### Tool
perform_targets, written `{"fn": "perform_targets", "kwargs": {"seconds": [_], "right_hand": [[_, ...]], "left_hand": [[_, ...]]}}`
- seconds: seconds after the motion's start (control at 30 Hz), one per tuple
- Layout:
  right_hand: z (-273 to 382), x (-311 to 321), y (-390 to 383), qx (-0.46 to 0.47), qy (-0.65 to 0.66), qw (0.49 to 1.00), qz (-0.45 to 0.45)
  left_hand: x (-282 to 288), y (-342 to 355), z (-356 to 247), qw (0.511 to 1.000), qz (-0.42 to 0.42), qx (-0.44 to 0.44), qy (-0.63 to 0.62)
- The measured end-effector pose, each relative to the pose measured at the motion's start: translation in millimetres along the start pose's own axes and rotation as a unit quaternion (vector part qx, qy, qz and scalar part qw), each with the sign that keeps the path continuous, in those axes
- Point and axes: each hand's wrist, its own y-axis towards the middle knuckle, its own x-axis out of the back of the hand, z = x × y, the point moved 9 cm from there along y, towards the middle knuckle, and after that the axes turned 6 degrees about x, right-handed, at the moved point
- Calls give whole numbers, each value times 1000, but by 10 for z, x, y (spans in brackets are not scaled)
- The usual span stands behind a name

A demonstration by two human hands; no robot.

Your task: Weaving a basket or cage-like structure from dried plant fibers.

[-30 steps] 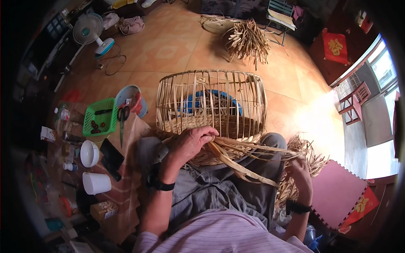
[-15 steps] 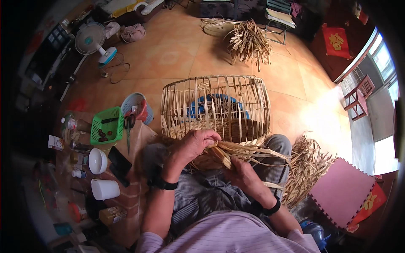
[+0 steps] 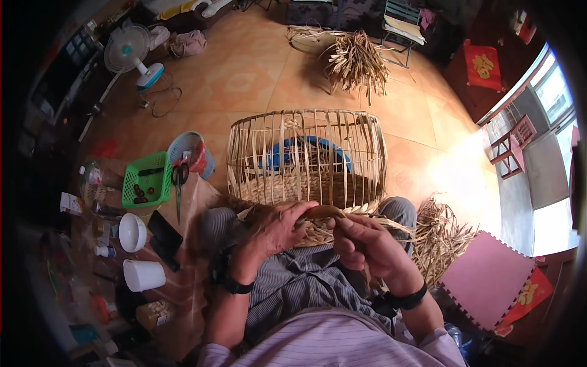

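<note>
A half-woven basket (image 3: 278,185) of dried plant strips rests tilted against my lap, its open frame of upright strips facing away from me. At its near edge my left hand (image 3: 273,230) is closed, thumb and fingers pinching a flat brown dried strip (image 3: 324,211). The strip runs across to my right hand (image 3: 374,243), whose thumb and forefinger pinch its other part. The remaining fingers of that hand are curled below. Loose strip ends (image 3: 397,229) stick out beyond my right hand over my knee. Part of the woven base is hidden behind both hands.
A heap of dried strips (image 3: 445,235) lies right of my knee, beside a pink foam mat (image 3: 487,278). On the left stand a green basket (image 3: 147,181), scissors (image 3: 179,183), a white bowl (image 3: 132,232) and a white cup (image 3: 144,275). A blue basin (image 3: 340,153) shows through the frame.
My right hand has risen from the bundle of strips to the basket edge and now pinches a strip beside my left hand. My left hand has turned flatter over the edge.
</note>
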Motion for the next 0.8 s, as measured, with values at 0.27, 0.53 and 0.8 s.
{"fn": "perform_targets", "kwargs": {"seconds": [0.27,0.53,0.8], "right_hand": [[1351,66,-720,360,89,926,67],[474,351,47,142,-446,884,-21],[547,82,650,230,-516,825,10]], "left_hand": [[-161,-15,107,983,-171,-10,72],[-235,8,201,982,-168,52,66],[-221,69,283,989,-125,78,-5]]}}
